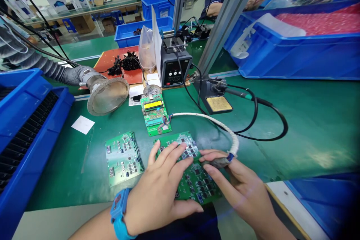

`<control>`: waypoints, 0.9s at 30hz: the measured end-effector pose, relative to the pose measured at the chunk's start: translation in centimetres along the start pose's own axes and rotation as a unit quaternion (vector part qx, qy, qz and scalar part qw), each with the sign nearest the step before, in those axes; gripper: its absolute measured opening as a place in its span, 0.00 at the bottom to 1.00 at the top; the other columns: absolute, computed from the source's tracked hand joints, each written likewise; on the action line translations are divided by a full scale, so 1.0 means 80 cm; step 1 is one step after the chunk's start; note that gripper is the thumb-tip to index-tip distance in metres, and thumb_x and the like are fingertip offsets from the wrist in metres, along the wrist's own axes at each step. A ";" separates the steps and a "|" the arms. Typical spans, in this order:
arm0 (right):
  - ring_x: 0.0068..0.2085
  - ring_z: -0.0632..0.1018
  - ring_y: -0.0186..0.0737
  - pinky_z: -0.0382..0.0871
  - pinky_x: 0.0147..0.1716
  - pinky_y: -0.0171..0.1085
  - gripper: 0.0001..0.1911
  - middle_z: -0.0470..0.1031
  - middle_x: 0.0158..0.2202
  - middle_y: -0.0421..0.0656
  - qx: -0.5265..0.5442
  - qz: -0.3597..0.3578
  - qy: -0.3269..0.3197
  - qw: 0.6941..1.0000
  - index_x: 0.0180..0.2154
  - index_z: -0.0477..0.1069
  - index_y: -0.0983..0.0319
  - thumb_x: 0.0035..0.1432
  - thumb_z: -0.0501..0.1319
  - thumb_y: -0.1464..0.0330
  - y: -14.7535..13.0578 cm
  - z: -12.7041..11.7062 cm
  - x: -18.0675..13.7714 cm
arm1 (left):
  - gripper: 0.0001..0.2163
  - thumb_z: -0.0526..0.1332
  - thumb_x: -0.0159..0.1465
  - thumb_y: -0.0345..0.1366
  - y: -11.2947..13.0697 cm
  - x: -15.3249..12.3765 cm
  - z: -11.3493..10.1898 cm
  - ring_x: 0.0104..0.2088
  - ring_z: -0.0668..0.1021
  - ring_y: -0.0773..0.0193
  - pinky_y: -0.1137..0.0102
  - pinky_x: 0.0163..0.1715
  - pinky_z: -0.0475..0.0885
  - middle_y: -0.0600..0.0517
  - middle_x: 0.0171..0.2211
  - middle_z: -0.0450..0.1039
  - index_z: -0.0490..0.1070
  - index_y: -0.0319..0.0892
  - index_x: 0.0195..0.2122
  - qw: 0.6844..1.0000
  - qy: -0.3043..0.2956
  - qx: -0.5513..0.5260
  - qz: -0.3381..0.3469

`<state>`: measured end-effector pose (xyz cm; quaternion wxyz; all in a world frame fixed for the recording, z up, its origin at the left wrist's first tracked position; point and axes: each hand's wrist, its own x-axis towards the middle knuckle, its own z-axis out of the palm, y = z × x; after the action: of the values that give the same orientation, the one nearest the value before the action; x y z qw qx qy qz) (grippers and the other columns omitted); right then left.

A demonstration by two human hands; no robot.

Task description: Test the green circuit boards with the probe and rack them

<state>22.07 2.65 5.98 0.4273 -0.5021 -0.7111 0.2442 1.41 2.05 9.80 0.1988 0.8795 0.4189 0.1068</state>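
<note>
My left hand (pixel 163 180), with a blue watch at the wrist, lies with spread fingers over a green circuit board (pixel 197 183) at the table's front edge. My right hand (pixel 239 180) pinches a grey taped cable connector (pixel 218 162) against the board's right side. From that connector a white wrapped cable (pixel 213 118) arcs back to a small green programmer board (pixel 154 116) with a lit yellow display. Left of my hands a second circuit board (pixel 123 157) lies flat on the table. My left palm and fingers cover part of the first board.
A fume extraction hose (pixel 108 95) hangs at the left. Behind stand a soldering station (pixel 176 69) and an iron in its holder (pixel 218 103), its black cord looping right. Blue bins (pixel 295 58) flank both sides; a co-worker's hands (pixel 255 2) show behind a metal post.
</note>
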 end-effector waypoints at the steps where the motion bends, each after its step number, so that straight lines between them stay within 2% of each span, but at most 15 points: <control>1: 0.42 0.80 0.43 0.77 0.41 0.39 0.06 0.79 0.40 0.41 0.000 0.000 0.001 1.000 0.39 0.71 0.53 0.59 0.60 0.69 0.000 0.000 0.000 | 0.41 0.69 0.54 0.52 0.000 -0.001 0.000 0.67 0.52 0.46 0.41 0.62 0.49 0.40 0.67 0.49 0.54 0.39 0.62 1.000 -0.002 0.008 0.000; 7: 0.43 0.80 0.43 0.76 0.43 0.38 0.05 0.78 0.40 0.42 0.004 0.005 -0.002 1.000 0.39 0.72 0.55 0.59 0.61 0.69 0.002 -0.001 -0.003 | 0.52 0.69 0.50 0.58 0.001 0.001 -0.001 0.67 0.39 0.39 0.41 0.59 0.56 0.32 0.68 0.35 0.46 0.31 0.65 0.998 -0.021 0.023 -0.047; 12: 0.43 0.80 0.44 0.76 0.43 0.38 0.04 0.79 0.39 0.44 0.010 0.025 0.006 1.000 0.38 0.72 0.58 0.59 0.61 0.67 0.007 0.001 -0.005 | 0.59 0.68 0.44 0.63 0.005 0.011 -0.006 0.66 0.39 0.36 0.39 0.59 0.56 0.26 0.66 0.35 0.45 0.26 0.65 0.996 -0.050 0.010 -0.076; 15: 0.43 0.80 0.44 0.75 0.43 0.37 0.05 0.79 0.40 0.44 0.010 0.030 0.009 0.999 0.38 0.72 0.57 0.59 0.61 0.67 0.007 0.002 -0.006 | 0.62 0.65 0.42 0.68 0.008 0.011 -0.003 0.66 0.38 0.36 0.40 0.60 0.53 0.27 0.66 0.34 0.43 0.26 0.66 0.996 -0.030 0.011 -0.087; 18: 0.43 0.80 0.44 0.75 0.43 0.38 0.05 0.79 0.40 0.44 0.009 0.034 0.012 0.999 0.38 0.73 0.58 0.59 0.61 0.66 0.007 0.001 -0.006 | 0.61 0.64 0.42 0.69 0.010 0.008 0.001 0.66 0.40 0.37 0.42 0.61 0.52 0.29 0.67 0.35 0.43 0.28 0.66 0.996 -0.006 0.017 -0.092; 22: 0.43 0.80 0.45 0.76 0.42 0.38 0.05 0.79 0.39 0.45 0.010 0.035 0.011 0.999 0.38 0.73 0.58 0.59 0.61 0.66 0.006 0.001 -0.007 | 0.61 0.63 0.43 0.70 0.007 0.010 0.001 0.67 0.44 0.38 0.46 0.62 0.52 0.30 0.67 0.38 0.45 0.27 0.66 0.995 -0.005 0.040 -0.091; 27: 0.42 0.80 0.43 0.76 0.43 0.37 0.04 0.79 0.39 0.43 0.013 0.028 0.016 0.999 0.38 0.72 0.57 0.59 0.61 0.67 0.005 0.002 -0.007 | 0.59 0.58 0.45 0.71 0.004 0.014 -0.002 0.67 0.44 0.40 0.47 0.62 0.52 0.30 0.67 0.38 0.47 0.26 0.65 0.995 -0.008 0.050 -0.083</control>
<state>22.21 2.27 5.37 0.4386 -0.5202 -0.6861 0.2574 2.25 2.78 10.09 0.1659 0.8515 0.4936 0.0619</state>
